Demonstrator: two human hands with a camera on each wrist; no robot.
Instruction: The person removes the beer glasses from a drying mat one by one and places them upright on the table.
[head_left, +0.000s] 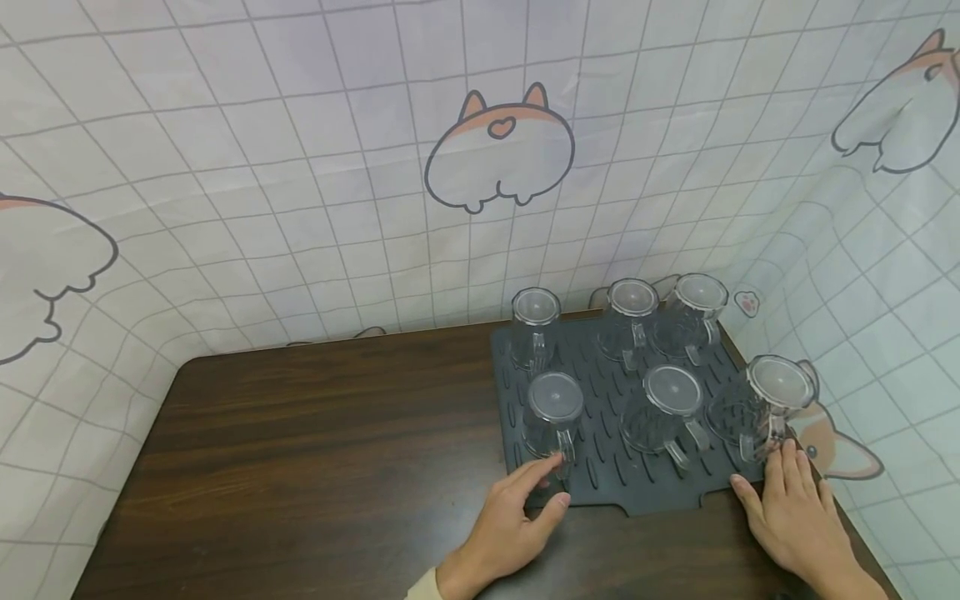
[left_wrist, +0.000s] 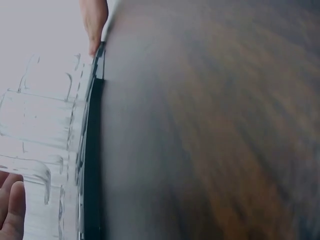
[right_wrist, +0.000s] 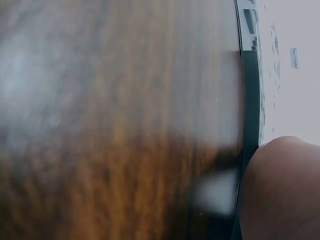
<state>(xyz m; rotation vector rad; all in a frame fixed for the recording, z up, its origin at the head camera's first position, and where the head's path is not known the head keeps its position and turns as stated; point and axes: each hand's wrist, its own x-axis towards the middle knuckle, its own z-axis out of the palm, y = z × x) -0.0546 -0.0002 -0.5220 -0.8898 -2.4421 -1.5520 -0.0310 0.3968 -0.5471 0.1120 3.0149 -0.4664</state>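
At the left, a white cloth backdrop printed with a grey grid and corgi drawings (head_left: pixel 300 208) drops behind a dark brown wood-grain table (head_left: pixel 300 467), whose bare surface runs across to a dark grey mat with raised oblong ridges (head_left: pixel 660 496). The left hand (head_left: pixel 510 529), coming out of a pale sleeve (head_left: pixel 425 586), lies at the mat's front left, fingers relaxed and thumb spread apart, gripping nothing. Its index fingertip is at the handle of the front left clear glass mug (head_left: pixel 555 404); whether they touch cannot be told. That mug stands upside down on the mat, just beyond the hand, its handle turned toward the person. Behind it, at the mat's back left, is another upturned clear glass mug (head_left: pixel 536 312). Further right, a front middle mug (head_left: pixel 672 396) stands apart from both hands, with two back right mugs (head_left: pixel 632 302) side by side beyond it. The front right mug (head_left: pixel 780 387) sits near the mat's right edge. Just in front of it, the right hand (head_left: pixel 806 521) lies palm down with straight fingers at the mat's front right corner, holding nothing.
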